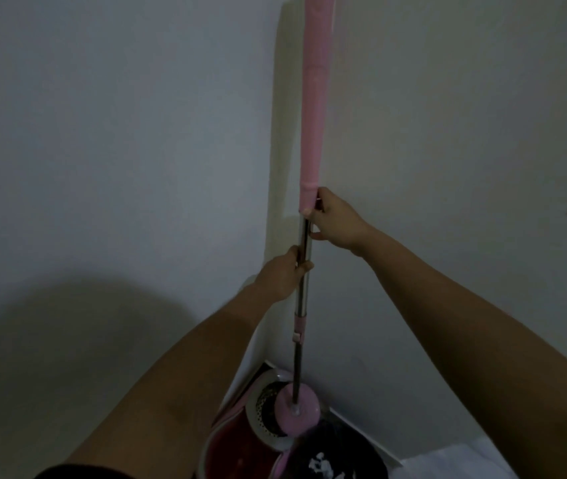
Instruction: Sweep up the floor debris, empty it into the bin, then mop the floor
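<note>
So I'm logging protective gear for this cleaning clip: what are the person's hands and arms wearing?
Nothing protective shows. The left hand and the right hand are both bare, with no gloves, rings or watch visible. Both forearms are uncovered up to the picture's lower edge. Only a dark sleeve edge shows at the bottom left, on the left arm.

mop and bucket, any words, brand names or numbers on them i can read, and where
No readable text anywhere in this view.
Mop handle: plain pink grip and bare metal shaft, no label showing.
Spin bucket: no brand or number visible on its rim or basket.
Dark object beside the bucket, at the bottom edge: white marks, too blurred to tell whether they are letters or a picture.
Wall: bare, no sign.
</note>
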